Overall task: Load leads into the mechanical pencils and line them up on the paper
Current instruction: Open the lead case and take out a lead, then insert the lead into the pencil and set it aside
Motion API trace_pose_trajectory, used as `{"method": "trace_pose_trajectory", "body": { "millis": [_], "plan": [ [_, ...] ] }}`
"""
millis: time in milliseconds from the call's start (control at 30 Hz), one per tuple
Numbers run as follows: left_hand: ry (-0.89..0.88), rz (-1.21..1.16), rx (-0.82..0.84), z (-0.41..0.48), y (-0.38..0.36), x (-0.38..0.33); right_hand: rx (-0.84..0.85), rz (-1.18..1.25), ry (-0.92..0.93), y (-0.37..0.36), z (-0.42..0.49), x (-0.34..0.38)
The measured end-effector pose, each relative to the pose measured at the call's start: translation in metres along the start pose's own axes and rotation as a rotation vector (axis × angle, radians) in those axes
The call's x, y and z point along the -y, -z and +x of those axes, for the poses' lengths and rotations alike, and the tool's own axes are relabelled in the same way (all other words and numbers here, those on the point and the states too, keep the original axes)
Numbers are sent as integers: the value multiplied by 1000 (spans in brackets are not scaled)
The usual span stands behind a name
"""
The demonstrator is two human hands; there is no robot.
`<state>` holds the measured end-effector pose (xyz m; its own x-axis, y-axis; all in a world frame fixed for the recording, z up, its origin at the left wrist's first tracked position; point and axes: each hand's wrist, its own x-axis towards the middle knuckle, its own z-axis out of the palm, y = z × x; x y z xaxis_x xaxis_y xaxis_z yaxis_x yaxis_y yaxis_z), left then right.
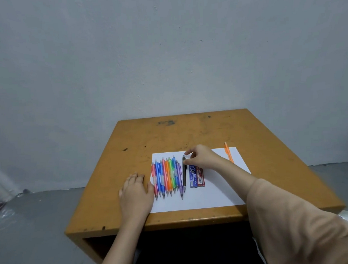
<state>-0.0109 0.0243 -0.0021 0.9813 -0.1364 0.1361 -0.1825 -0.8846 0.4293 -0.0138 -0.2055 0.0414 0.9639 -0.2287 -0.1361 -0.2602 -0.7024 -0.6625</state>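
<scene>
A white sheet of paper (211,196) lies on the wooden table. Several coloured mechanical pencils (166,177) lie side by side on its left part, tips toward me. To their right lies a black pencil (184,178). My right hand (200,156) is at its far end, thumb touching the pencil's top and fingers loosely spread above it. A blue lead case (193,178) and a red lead case (200,178) lie right of the black pencil. An orange pencil (228,152) lies alone at the paper's far right. My left hand (135,190) rests flat on the table at the paper's left edge.
The small orange-brown table (169,136) stands against a pale wall, with grey floor on both sides. Its far half is bare wood with dark scuffs. A crumpled clear plastic sheet (0,199) lies on the floor at the left.
</scene>
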Motion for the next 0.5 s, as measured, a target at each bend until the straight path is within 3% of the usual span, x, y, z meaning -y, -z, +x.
{"method": "trace_pose_trajectory", "body": {
  "millis": [500],
  "plan": [
    [-4,5,-4,-1,3,-1,106,-130,-55,-3,7,18]
  ]
}}
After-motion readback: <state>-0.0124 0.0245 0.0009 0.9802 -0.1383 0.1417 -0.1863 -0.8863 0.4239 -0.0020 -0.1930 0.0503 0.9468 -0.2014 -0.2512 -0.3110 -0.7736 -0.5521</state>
